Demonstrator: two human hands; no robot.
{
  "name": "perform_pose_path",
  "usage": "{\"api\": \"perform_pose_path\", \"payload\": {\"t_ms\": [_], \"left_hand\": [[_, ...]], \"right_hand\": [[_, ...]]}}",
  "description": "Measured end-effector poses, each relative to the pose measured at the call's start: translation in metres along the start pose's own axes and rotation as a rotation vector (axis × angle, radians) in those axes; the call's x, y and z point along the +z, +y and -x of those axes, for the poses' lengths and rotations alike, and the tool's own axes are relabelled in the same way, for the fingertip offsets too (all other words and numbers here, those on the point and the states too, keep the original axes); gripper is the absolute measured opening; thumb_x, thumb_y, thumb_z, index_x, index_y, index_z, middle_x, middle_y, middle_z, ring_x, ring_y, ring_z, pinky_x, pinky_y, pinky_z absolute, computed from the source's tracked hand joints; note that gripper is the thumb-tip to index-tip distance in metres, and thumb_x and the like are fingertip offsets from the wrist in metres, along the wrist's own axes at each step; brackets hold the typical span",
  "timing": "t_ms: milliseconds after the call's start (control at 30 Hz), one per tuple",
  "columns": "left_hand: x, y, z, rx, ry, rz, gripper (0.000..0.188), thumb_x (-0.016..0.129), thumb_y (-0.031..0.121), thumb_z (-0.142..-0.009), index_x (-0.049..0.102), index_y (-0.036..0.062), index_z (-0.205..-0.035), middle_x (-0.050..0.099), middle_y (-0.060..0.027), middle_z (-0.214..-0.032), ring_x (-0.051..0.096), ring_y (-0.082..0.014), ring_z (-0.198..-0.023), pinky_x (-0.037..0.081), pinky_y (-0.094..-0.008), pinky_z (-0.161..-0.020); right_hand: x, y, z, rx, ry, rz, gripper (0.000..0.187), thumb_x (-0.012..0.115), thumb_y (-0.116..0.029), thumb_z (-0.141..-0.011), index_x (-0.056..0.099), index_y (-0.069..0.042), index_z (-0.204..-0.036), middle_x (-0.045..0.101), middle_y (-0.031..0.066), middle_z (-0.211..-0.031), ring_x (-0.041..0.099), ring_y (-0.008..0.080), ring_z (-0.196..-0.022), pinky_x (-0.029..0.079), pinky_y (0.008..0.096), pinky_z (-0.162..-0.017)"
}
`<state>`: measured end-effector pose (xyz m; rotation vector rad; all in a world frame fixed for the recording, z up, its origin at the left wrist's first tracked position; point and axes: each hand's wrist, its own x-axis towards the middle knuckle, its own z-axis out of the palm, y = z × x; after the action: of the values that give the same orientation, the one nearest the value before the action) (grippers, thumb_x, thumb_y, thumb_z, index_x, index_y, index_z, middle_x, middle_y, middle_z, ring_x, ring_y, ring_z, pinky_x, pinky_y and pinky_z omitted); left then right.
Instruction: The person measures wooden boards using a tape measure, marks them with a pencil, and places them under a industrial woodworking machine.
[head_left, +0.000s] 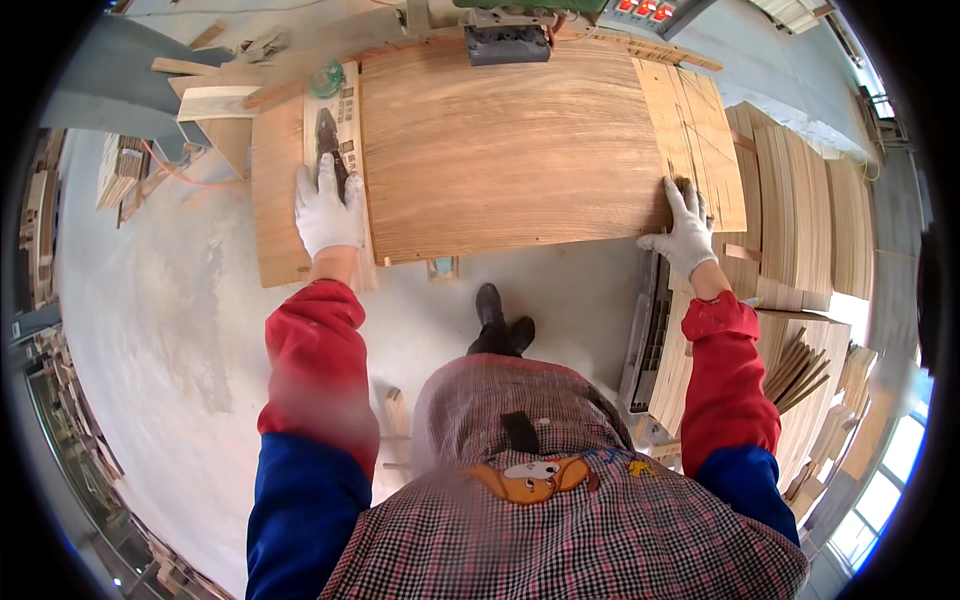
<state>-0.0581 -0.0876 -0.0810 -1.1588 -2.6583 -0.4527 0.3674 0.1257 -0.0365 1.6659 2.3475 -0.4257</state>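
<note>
A wide brown wooden board (510, 140) lies flat on the worktable in front of me. My left hand (328, 210), in a white glove, rests fingers-out by its left edge, over a pale strip with dark markings. Its fingertips reach a dark, elongated object (328, 135) whose kind I cannot make out. At the board's lower right corner, my right hand (686, 226), also gloved in white, lies with its fingers stretched forward. The glove's fingertips look dirty, and its fingers lie over the seam with a lighter wooden panel (700, 130).
A machine with a dark block (508, 45) stands over the board's far edge; red switches (645, 10) sit beyond it. Stacked wooden panels (790, 210) fill the right side. A green transparent roll (326, 78) lies at the far left, and wood pieces (215, 105) lie beside the table.
</note>
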Motion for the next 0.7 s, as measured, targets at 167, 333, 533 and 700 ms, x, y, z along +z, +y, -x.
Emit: {"api": "perform_pose_path", "payload": {"t_ms": [167,333,533,700], "left_hand": [[0.001,-0.003,0.000,0.006,-0.006,-0.011,0.055,0.057,0.041,-0.087,0.047,0.0151,-0.134,0.040,-0.0247,-0.136,0.044,-0.0414,-0.120,0.038,-0.0467,-0.100],[0.005,-0.005,0.000,0.005,-0.014,-0.034,0.054,0.054,0.042,-0.088,0.047,0.0177,-0.135,0.040,-0.0264,-0.136,0.044,-0.0418,-0.122,0.038,-0.0469,-0.100],[0.004,-0.005,-0.001,0.000,-0.028,-0.057,0.054,0.053,0.043,-0.089,0.046,0.0198,-0.136,0.040,-0.0260,-0.137,0.044,-0.0404,-0.123,0.040,-0.0465,-0.099],[0.006,-0.008,-0.002,0.007,-0.033,-0.056,0.055,0.052,0.044,-0.089,0.044,0.0204,-0.138,0.039,-0.0253,-0.139,0.045,-0.0398,-0.122,0.040,-0.0458,-0.098]], "right_hand": [[-0.001,-0.005,0.001,0.007,-0.006,0.005,0.109,0.084,-0.039,-0.059,0.023,-0.022,-0.148,0.013,0.0158,-0.154,0.008,0.0369,-0.142,0.012,0.0581,-0.110],[-0.003,-0.010,0.003,0.007,-0.021,0.013,0.109,0.083,-0.036,-0.060,0.021,-0.021,-0.148,0.013,0.0188,-0.154,0.010,0.0390,-0.142,0.011,0.0587,-0.110],[-0.003,-0.011,0.003,0.019,-0.026,0.026,0.105,0.082,-0.041,-0.062,0.023,-0.024,-0.147,0.013,0.0179,-0.154,0.009,0.0372,-0.142,0.011,0.0615,-0.109],[-0.004,-0.011,0.004,0.023,-0.029,0.017,0.106,0.082,-0.042,-0.062,0.023,-0.024,-0.147,0.013,0.0171,-0.154,0.009,0.0372,-0.142,0.011,0.0617,-0.109]]}}
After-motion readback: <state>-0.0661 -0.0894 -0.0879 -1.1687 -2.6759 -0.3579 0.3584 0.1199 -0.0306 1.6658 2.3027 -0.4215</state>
